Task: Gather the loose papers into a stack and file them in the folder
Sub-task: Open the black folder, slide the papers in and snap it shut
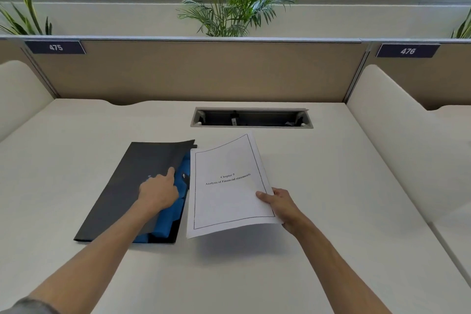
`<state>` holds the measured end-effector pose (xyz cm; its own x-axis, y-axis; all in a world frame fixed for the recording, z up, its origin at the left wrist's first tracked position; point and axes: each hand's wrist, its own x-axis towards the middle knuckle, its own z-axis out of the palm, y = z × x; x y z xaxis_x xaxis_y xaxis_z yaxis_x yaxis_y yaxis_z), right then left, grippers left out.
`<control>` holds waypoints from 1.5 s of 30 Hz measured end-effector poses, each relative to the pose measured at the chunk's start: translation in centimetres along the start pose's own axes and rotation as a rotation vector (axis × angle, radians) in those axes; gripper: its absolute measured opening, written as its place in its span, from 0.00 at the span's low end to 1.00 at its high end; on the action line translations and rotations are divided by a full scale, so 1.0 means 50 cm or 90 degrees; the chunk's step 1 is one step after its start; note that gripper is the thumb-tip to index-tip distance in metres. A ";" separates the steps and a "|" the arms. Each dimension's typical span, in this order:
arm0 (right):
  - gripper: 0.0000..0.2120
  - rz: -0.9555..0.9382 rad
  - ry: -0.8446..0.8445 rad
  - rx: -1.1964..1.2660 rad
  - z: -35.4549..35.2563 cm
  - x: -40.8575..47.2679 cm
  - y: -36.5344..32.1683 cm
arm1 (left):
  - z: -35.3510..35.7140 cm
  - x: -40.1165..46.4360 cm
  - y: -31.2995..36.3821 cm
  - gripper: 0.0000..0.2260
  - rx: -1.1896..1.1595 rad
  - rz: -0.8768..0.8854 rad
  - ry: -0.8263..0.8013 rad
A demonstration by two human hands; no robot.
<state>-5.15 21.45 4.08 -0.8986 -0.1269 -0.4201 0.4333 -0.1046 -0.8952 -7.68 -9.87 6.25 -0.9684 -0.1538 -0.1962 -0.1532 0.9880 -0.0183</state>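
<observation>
Nearest the camera, two bare forearms reach over the desk (331,160): the left hand (159,192) rests on the one dark folder (127,186), forefinger extended and remaining fingers curled, at the flap edge over its blue lining. The right hand (279,202) pinches the one paper stack (229,183), raised clear of the desk just beside the folder. Judged step: filing; next, the flap must be lifted and the stack slid under.
</observation>
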 end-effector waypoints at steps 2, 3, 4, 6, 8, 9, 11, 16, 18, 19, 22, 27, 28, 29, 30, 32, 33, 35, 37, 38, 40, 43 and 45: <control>0.07 0.013 -0.011 0.010 0.002 0.001 -0.005 | -0.013 -0.002 -0.001 0.29 0.023 0.015 0.041; 0.07 0.020 -0.019 0.014 0.004 0.002 -0.008 | -0.021 -0.005 -0.003 0.30 0.031 0.020 0.057; 0.07 0.027 -0.025 0.015 0.005 0.003 -0.012 | -0.026 -0.008 -0.005 0.31 0.031 0.027 0.070; 0.08 0.035 -0.038 0.003 0.007 0.007 -0.021 | -0.031 -0.010 -0.009 0.32 0.026 0.048 0.077; 0.09 0.040 -0.042 -0.026 0.011 0.010 -0.031 | -0.030 -0.010 -0.017 0.28 0.026 0.056 0.078; 0.09 0.039 -0.042 -0.047 0.013 0.013 -0.035 | -0.030 -0.011 -0.018 0.24 0.036 0.060 0.077; 0.07 0.033 -0.043 -0.084 0.021 0.018 -0.042 | -0.035 -0.019 -0.014 0.15 0.053 0.070 0.081; 0.05 -0.010 -0.032 -0.167 0.046 0.043 -0.049 | -0.054 -0.047 0.015 0.09 0.024 0.100 0.073; 0.07 -0.027 -0.009 -0.205 0.060 0.053 -0.045 | -0.059 -0.053 0.025 0.09 0.009 0.113 0.072; 0.09 -0.035 0.004 -0.224 0.068 0.058 -0.041 | -0.062 -0.056 0.031 0.08 0.002 0.116 0.069; 0.12 -0.053 0.040 -0.265 0.095 0.061 -0.033 | -0.068 -0.065 0.053 0.07 -0.013 0.129 0.056; 0.13 -0.051 0.073 -0.259 0.138 0.047 -0.011 | -0.071 -0.074 0.080 0.05 -0.004 0.110 0.068; 0.13 -0.052 0.079 -0.258 0.146 0.044 -0.004 | -0.072 -0.075 0.085 0.05 0.000 0.107 0.070; 0.14 -0.055 0.083 -0.258 0.154 0.040 0.002 | -0.073 -0.076 0.091 0.05 0.005 0.105 0.070; 0.13 -0.058 0.084 -0.257 0.161 0.037 0.007 | -0.074 -0.078 0.097 0.06 0.012 0.105 0.069; 0.12 -0.069 0.088 -0.258 0.173 0.032 0.012 | -0.073 -0.079 0.103 0.07 0.025 0.110 0.070; 0.12 -0.076 0.091 -0.261 0.178 0.030 0.013 | -0.072 -0.079 0.104 0.07 0.029 0.113 0.074; 0.12 -0.095 0.098 -0.267 0.187 0.022 0.012 | -0.073 -0.080 0.104 0.07 0.028 0.117 0.083; 0.11 -0.114 0.101 -0.279 0.195 0.013 0.012 | -0.072 -0.082 0.108 0.08 0.025 0.121 0.084; 0.11 -0.118 0.104 -0.285 0.200 0.011 0.015 | -0.071 -0.084 0.111 0.08 0.025 0.124 0.082; 0.10 -0.119 0.107 -0.292 0.214 0.007 0.021 | -0.070 -0.087 0.120 0.09 0.023 0.128 0.077; 0.05 -0.108 0.098 -0.307 0.232 0.005 0.030 | -0.070 -0.092 0.136 0.09 0.012 0.131 0.078; 0.10 -0.107 0.091 -0.312 0.239 0.007 0.034 | -0.066 -0.097 0.148 0.09 0.006 0.137 0.076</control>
<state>-3.89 9.47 4.20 -0.9679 -0.0088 -0.2512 0.2308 0.3646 -0.9021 -4.78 -1.87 10.29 -0.9951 0.0598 -0.0790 0.0598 0.9982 0.0015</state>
